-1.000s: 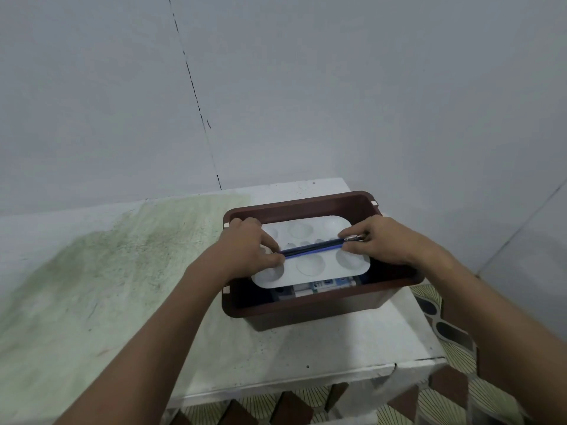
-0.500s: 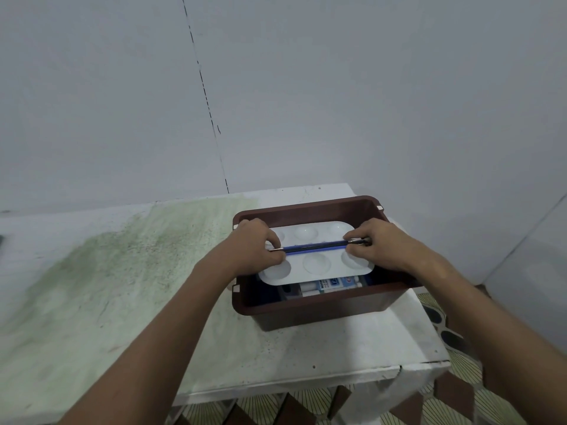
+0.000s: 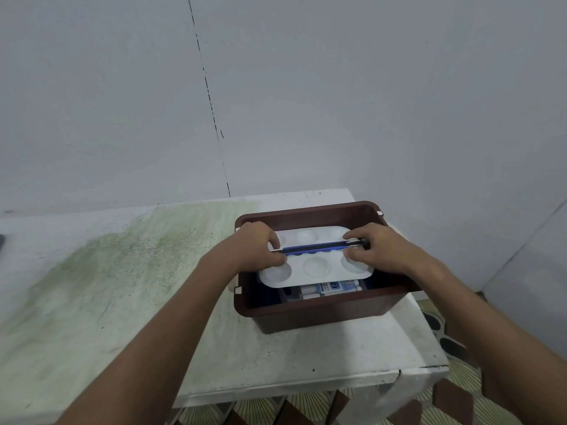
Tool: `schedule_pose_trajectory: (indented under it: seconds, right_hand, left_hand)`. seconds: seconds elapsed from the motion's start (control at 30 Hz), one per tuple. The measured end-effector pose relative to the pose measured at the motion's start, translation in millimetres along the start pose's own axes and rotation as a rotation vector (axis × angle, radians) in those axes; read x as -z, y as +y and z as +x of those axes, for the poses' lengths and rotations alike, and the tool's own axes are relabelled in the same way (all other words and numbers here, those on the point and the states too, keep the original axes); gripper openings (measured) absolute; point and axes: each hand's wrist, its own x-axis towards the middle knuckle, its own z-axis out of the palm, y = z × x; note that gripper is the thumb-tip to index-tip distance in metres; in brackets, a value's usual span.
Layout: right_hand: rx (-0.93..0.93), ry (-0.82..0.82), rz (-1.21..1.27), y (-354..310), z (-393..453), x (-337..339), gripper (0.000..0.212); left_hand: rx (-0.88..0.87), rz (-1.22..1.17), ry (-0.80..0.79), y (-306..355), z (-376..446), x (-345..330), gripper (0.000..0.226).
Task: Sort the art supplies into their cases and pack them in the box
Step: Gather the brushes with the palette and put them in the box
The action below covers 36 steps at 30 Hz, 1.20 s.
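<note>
A brown plastic box [image 3: 319, 305] stands at the right end of the table. Inside it a white paint palette [image 3: 316, 266] with round wells lies on top of blue and white paint cases [image 3: 329, 286]. Across the palette's middle lies a dark blue brush [image 3: 316, 248], lengthwise. My left hand [image 3: 251, 246] pinches the brush's left end and touches the palette's left edge. My right hand [image 3: 380, 250] pinches the brush's right metal end, thumb on the palette. What lies deeper in the box is hidden.
The white table [image 3: 107, 286] carries a wide green stain on its left half. A dark object [image 3: 1, 243] shows at the far left edge. Grey walls close in behind and to the right. Patterned floor [image 3: 454, 348] shows past the table's right and front edges.
The view has shifted a little, so the box sits slightly further right in the frame. Both hands keep their hold on the brush over the palette.
</note>
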Motion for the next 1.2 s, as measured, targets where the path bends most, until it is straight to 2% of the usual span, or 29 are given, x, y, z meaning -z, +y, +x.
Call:
schedule_pose_trajectory:
  seconds: [0.23,0.4,0.6,0.77,1.0,1.2]
  right_hand:
    - [0.011,0.005,0.061,-2,6,0,0.038]
    - [0.002,0.000,0.067,-4,7,1,0.041]
    - [0.057,0.043,-0.032,-4,8,1,0.047]
    - [0.066,0.060,-0.007,-8,8,-2,0.046]
    - [0.166,0.111,0.083,-42,14,-7,0.036]
    - [0.307,0.064,0.126,-133,43,-22,0.031]
  left_hand:
    - [0.007,0.039,-0.004,0,-1,4,0.043]
    - [-0.011,0.051,-0.044,2,2,8,0.038]
    - [-0.047,0.032,-0.050,4,1,11,0.035]
    - [-0.062,0.035,-0.045,2,1,13,0.037]
    - [-0.073,-0.159,0.189,-15,-15,25,0.029]
    - [0.027,-0.284,0.339,-77,-46,46,0.021]
